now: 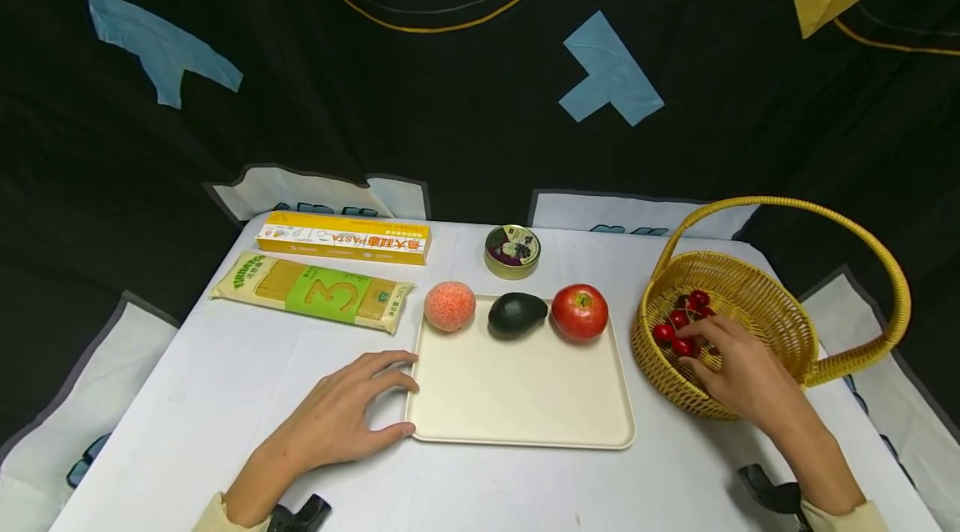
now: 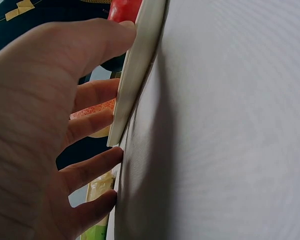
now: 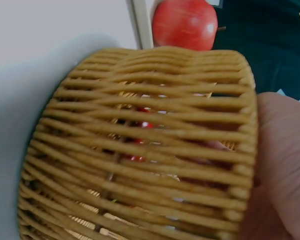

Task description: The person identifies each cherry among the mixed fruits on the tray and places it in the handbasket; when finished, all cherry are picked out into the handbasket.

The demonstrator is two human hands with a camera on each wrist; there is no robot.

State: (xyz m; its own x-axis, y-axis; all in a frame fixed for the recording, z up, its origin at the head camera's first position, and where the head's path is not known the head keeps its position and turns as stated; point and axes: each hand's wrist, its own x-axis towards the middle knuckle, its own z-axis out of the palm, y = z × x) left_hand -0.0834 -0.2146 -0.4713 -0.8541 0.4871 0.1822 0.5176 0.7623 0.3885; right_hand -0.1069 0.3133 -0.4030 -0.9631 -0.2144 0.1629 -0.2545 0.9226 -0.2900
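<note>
A cream tray [image 1: 517,399] lies on the table with a rough pinkish-orange ball-shaped fruit [image 1: 450,306], a dark green avocado [image 1: 516,315] and a red apple [image 1: 579,313] along its far edge. My left hand [image 1: 348,407] is at the tray's left side, thumb and fingers spread and loosely bent, fingertips right at the rim. Inside the yellow wicker basket [image 1: 780,307] lie several red cherries [image 1: 663,333]. My right hand [image 1: 738,369] reaches in over the near rim, its thumb and index finger pinching a cherry [image 1: 683,347]. The basket's weave hides most of those fingers in the right wrist view.
A yellow pasta box [image 1: 343,238] and a green-labelled pack of noodles [image 1: 311,292] lie at the back left. Behind the tray stands a small round tin [image 1: 512,252]. The basket's tall handle [image 1: 885,265] arches over its right side. A black curtain hangs behind the white table.
</note>
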